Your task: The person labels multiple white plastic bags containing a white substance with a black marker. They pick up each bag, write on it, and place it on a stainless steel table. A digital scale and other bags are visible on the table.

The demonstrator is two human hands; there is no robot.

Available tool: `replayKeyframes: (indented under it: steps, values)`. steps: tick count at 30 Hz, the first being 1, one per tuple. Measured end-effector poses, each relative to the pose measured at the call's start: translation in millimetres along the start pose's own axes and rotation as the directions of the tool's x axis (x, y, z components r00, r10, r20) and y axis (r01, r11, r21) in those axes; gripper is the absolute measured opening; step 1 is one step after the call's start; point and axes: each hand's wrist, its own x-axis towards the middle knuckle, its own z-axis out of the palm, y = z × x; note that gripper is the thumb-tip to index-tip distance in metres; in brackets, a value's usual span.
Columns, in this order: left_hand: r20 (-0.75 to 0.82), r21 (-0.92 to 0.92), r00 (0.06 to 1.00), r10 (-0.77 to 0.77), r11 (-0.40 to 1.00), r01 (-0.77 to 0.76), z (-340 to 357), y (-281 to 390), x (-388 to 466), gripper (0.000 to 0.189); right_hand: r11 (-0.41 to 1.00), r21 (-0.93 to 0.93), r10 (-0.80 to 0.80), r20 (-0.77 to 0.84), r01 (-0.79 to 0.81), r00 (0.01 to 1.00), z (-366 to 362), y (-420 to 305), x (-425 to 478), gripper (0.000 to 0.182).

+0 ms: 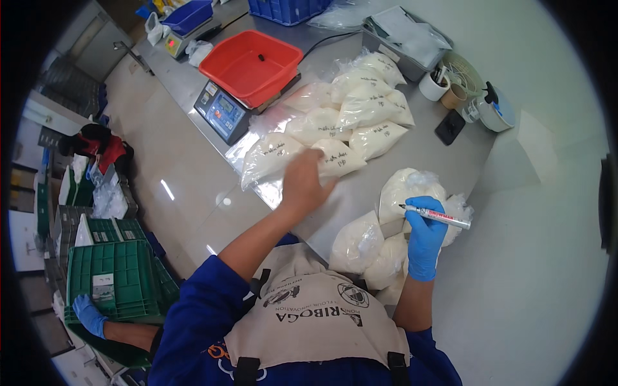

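Note:
My right hand [426,241], in a blue glove, grips a white Snowman marker [437,215]. Its dark tip points left above a clear plastic bag of pale powder [393,193]. More such bags, including a leaning one [356,243], lie in a group around that hand. My left hand [305,181], bare and slightly blurred, reaches over the near edge of several powder bags bearing handwriting, its thumb apart from the fingers. Its fingertips are at the gap between a left bag [268,157] and a middle bag [340,161]; whether they touch is unclear.
A red tray [251,67] sits on a digital scale [222,113] beyond the bags. A black phone [450,127], a white cup of pens [433,86] and a grey bin [410,43] stand along the right. Another person's gloved hand [89,313] rests on a green crate [116,275].

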Motion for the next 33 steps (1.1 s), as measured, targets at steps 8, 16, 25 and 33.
replayKeyframes:
  steps: [8,16,25,33]
  values:
    - [0.481,-0.053,0.856,0.187,0.981,-0.185,69,59,-94,0.055,0.998,0.011,0.068,-0.132,-0.067,0.989,-18,-18,-36,0.019]
    - [0.294,-0.083,0.956,-0.008,0.996,0.033,47,7,-50,0.052,1.000,0.007,0.031,-0.180,-0.031,0.983,-36,-33,-53,0.017]
    - [0.621,-0.383,0.769,0.155,0.915,0.124,2,6,-60,0.035,0.999,0.003,0.041,-0.177,-0.041,0.983,-43,-41,-52,0.018]
    - [0.036,-0.312,0.970,-0.239,0.920,0.238,39,-18,-49,0.069,0.998,-0.041,-0.051,-0.287,0.041,0.957,-4,-16,-34,0.018]
